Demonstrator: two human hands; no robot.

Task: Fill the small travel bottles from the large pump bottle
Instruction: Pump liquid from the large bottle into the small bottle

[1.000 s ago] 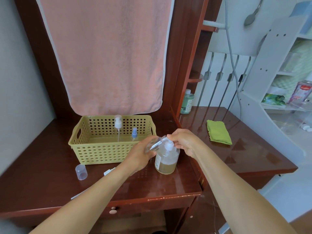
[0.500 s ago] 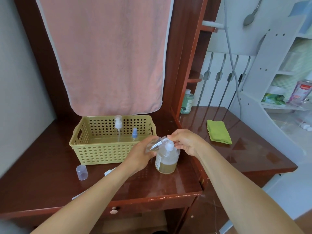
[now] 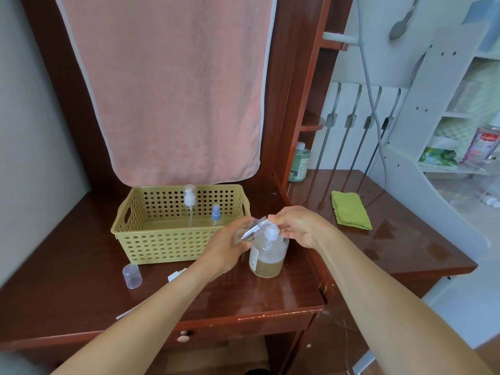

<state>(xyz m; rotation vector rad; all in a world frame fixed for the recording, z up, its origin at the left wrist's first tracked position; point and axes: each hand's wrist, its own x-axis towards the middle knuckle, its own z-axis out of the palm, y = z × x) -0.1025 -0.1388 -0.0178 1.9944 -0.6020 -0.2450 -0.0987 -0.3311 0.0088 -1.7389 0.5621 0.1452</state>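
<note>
Step in hand, as judged: filling one small travel bottle [image 3: 250, 231] from the large pump bottle [image 3: 267, 254]. The pump bottle stands upright on the bench [image 3: 81, 288], about one third full of amber liquid.

The left hand [image 3: 228, 246], just left of the pump bottle, has its fingers curled round the clear travel bottle. It holds the bottle tilted, with the uncapped threaded mouth raised just beside the white pump head [image 3: 271, 233]. The nozzle itself is hidden. No liquid can be made out inside the travel bottle.

The right hand [image 3: 296, 226], above and right of the pump bottle, has its fingers curled over the pump head. Whether the head is depressed cannot be told.

Next move, as judged: seat the mouth squarely under the nozzle, then press the head in short strokes. The mouth is narrow, so misalignment would send liquid down the outside.

Left of the pump bottle stands a perforated basket [image 3: 162, 246] holding an upright foam-pump bottle [image 3: 189, 198] and a blue-topped spray bottle [image 3: 215, 215]. Further left lies a clear cap [image 3: 132, 276]. Well to the right lies a folded green cloth [image 3: 350, 209].

Writing: the pump bottle carries a pale label on its left flank, with print too small to read. A green bottle [image 3: 299, 165] behind it is also labelled, and that label is also illegible.
</note>
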